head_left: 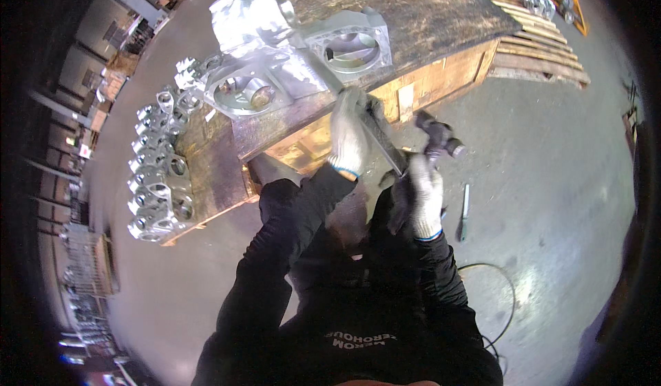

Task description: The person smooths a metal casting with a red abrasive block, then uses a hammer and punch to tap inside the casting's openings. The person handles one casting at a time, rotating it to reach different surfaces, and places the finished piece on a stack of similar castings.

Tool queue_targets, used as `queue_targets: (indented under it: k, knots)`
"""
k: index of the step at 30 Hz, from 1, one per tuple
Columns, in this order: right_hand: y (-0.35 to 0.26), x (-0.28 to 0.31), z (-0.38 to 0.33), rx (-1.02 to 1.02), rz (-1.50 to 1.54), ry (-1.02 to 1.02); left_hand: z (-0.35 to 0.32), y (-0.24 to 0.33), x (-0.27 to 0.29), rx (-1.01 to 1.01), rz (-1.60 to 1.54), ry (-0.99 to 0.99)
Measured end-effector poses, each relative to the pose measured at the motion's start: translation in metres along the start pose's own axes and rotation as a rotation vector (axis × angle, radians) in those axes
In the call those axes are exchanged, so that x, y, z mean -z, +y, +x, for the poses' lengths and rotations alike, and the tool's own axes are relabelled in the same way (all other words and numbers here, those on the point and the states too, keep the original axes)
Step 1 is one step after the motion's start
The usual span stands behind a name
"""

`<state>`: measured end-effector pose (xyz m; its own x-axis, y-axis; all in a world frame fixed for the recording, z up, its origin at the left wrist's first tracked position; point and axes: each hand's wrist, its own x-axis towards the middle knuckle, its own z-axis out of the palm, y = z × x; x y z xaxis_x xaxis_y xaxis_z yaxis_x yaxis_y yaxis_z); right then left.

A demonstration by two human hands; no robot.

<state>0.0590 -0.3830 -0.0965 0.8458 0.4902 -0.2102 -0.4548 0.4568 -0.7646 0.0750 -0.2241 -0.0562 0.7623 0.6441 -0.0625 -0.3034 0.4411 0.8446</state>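
Note:
My left hand (349, 131), in a white knit glove, is closed around a long, flat, file-like metal bar (384, 145). The bar slants from the workbench edge down to my right hand (425, 196), also gloved, whose fingers are curled at its near end. Just beyond that hand is a dark tool with a short cylindrical end (438, 138); I cannot tell whether the hand also holds it. Close to my left hand, silvery metal castings with large round bores lie on the bench: one on the right (352, 50), one at the front left (248, 95).
A bulky shiny casting (251, 17) stands behind on the wooden workbench (427, 14). Several smaller castings (162, 179) line a lower wooden surface at left. A green-handled tool (465, 214) and a hose (509, 286) lie on the floor. A slatted pallet (537, 48) is at far right.

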Motion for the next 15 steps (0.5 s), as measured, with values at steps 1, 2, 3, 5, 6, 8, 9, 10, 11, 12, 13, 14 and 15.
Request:
queue_targets:
  k: [1,2,3,5,6,8,9,10,11,12,13,14,15]
  knots:
    - [0.006,-0.001,-0.001,-0.079,-0.108,-0.011,0.0,-0.003,0.007,-0.005,0.057,0.026]
    - [0.013,-0.003,-0.003,-0.113,-0.13,-0.079,-0.009,-0.003,0.021,0.015,0.114,-0.097]
    - [0.018,-0.004,-0.004,-0.123,-0.155,-0.128,-0.007,-0.003,0.033,-0.111,0.394,-0.129]
    - [0.023,-0.003,-0.007,-0.093,-0.12,-0.168,-0.01,0.005,0.073,-0.051,0.569,-0.205]
    - [0.024,0.0,-0.008,-0.087,-0.149,-0.157,-0.012,0.009,0.095,-0.014,0.636,-0.164]
    - [0.023,0.008,-0.009,-0.115,-0.095,-0.076,-0.009,0.017,0.143,-0.155,0.668,0.096]
    - [0.021,0.014,-0.01,-0.151,-0.047,-0.06,-0.001,0.025,0.167,-0.296,0.676,0.19]
    - [0.02,0.02,-0.01,-0.105,-0.035,-0.049,0.005,0.04,0.193,-0.361,0.762,0.245]
    - [0.018,0.028,-0.011,-0.169,-0.107,-0.038,0.013,0.058,0.218,-0.391,0.839,0.357]
    - [0.018,0.032,-0.011,-0.151,-0.1,-0.047,0.021,0.074,0.239,-0.482,0.837,0.388]
    - [0.018,0.037,-0.012,-0.135,-0.082,-0.046,0.029,0.089,0.259,-0.537,0.826,0.476]
    - [0.02,0.04,-0.012,-0.175,-0.074,-0.044,0.038,0.101,0.275,-0.574,0.82,0.495]
    - [0.021,0.042,-0.014,-0.173,-0.045,-0.023,0.048,0.113,0.289,-0.613,0.813,0.513]
